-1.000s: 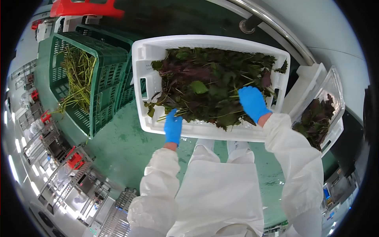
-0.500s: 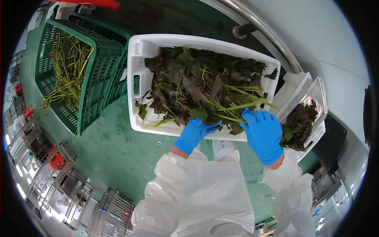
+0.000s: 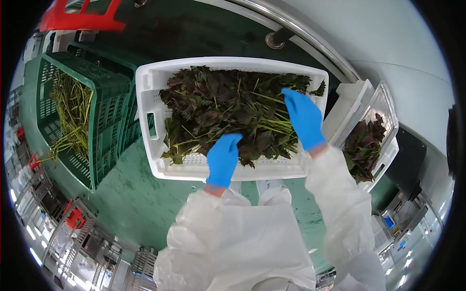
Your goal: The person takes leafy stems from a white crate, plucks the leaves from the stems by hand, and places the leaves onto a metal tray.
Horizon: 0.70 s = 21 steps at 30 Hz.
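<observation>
A white plastic crate [image 3: 225,172] holds a heap of dark green and purple leafy stalks [image 3: 208,97]. Over the near left part of the heap is my left hand [image 3: 223,159], in a blue glove, its fingers curved to the right and loosely parted with nothing visible in them. My right hand [image 3: 307,119], also gloved in blue, reaches over the right part of the heap with fingers stretched toward the far left. No stalk shows in its grip. Pale green stems [image 3: 279,125] lie together just left of the right hand, among the leaves.
Green slatted crates [image 3: 109,116] stand at the left, one holding bare stems [image 3: 73,114]. At the right is another white container [image 3: 347,109] with a clear tray and more leaves [image 3: 364,150]. A metal rail [image 3: 310,36] runs behind. Something red [image 3: 82,17] hangs upper left.
The bunch of stalks both hands held at the near edge now lies in the crate, let go. My right hand has moved up over the heap; my left hand has drawn slightly left. The view shifted.
</observation>
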### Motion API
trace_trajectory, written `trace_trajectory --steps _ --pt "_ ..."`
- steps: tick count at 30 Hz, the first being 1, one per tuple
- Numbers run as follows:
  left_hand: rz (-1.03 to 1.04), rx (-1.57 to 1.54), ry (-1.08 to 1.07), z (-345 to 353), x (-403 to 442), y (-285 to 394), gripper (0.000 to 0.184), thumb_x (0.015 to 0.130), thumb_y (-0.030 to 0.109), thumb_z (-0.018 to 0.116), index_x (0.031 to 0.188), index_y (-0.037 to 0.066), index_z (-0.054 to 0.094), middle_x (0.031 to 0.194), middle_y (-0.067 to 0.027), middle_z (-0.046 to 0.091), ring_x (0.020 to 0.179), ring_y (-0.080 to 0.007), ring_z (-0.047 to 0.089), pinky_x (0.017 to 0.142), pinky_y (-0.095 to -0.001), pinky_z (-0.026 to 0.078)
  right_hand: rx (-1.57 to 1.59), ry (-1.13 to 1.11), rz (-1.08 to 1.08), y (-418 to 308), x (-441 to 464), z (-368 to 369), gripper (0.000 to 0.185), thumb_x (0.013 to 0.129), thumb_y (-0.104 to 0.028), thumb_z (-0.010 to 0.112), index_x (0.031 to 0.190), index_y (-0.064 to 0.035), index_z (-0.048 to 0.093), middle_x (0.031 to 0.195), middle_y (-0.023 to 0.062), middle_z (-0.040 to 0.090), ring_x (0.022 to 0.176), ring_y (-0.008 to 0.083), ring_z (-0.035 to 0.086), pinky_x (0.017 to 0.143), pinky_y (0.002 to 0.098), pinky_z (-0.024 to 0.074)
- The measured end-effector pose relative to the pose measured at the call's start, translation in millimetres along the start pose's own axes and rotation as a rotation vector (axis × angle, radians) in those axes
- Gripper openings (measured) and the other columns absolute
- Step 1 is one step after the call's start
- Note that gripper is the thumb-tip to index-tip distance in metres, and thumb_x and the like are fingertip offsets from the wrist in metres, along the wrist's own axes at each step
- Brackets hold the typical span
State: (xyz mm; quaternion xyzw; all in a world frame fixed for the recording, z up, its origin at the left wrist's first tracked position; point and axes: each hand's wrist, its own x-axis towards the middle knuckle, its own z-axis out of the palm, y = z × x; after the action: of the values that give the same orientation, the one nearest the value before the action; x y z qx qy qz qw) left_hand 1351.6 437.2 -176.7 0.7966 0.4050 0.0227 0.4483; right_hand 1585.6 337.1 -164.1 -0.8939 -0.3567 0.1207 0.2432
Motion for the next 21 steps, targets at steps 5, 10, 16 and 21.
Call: trace_trajectory --steps 5,10,16,21 --pt "0.575 0.585 0.082 44 108 -5 0.051 0.076 0.002 0.057 0.127 0.009 0.052 0.111 -0.0052 0.062 0.105 -0.0264 0.057 0.088 -0.039 0.044 -0.457 -0.672 -0.001 9 5 70 0.044 0.069 -0.03 0.077 0.105 -0.0092 0.062 0.092 0.0121 0.064 0.091 0.0323 0.061 0.077 0.0461 0.0477" --pt "0.368 1.132 -0.194 51 91 -32 0.07 0.074 0.014 0.065 0.138 0.01 0.039 0.087 -0.0033 0.054 0.086 -0.0212 0.054 0.074 -0.0367 0.04 -0.19 -0.589 0.19 24 -51 95 0.048 0.071 -0.026 0.075 0.113 -0.0096 0.058 0.1 0.0112 0.061 0.094 0.0302 0.06 0.078 0.0426 0.0482" --pt "0.187 0.676 -0.135 7 49 -16 0.07 0.065 0.018 0.076 0.128 0.009 0.046 0.1 -0.0086 0.056 0.095 -0.0292 0.053 0.079 -0.0422 0.041 -0.032 -0.335 -0.028 -20 -77 26 0.043 0.074 -0.013 0.066 0.116 -0.0115 0.057 0.096 0.0068 0.059 0.087 0.0265 0.058 0.074 0.0394 0.0468" --pt "0.216 0.444 0.077 3 -10 -2 0.066 0.066 0.014 0.074 0.125 0.004 0.046 0.117 -0.0194 0.051 0.104 -0.04 0.046 0.089 -0.0484 0.039 -0.313 -0.219 -0.173 -45 -94 -25 0.039 0.08 -0.011 0.059 0.119 -0.015 0.057 0.091 0.0032 0.057 0.076 0.022 0.052 0.066 0.0356 0.0421"
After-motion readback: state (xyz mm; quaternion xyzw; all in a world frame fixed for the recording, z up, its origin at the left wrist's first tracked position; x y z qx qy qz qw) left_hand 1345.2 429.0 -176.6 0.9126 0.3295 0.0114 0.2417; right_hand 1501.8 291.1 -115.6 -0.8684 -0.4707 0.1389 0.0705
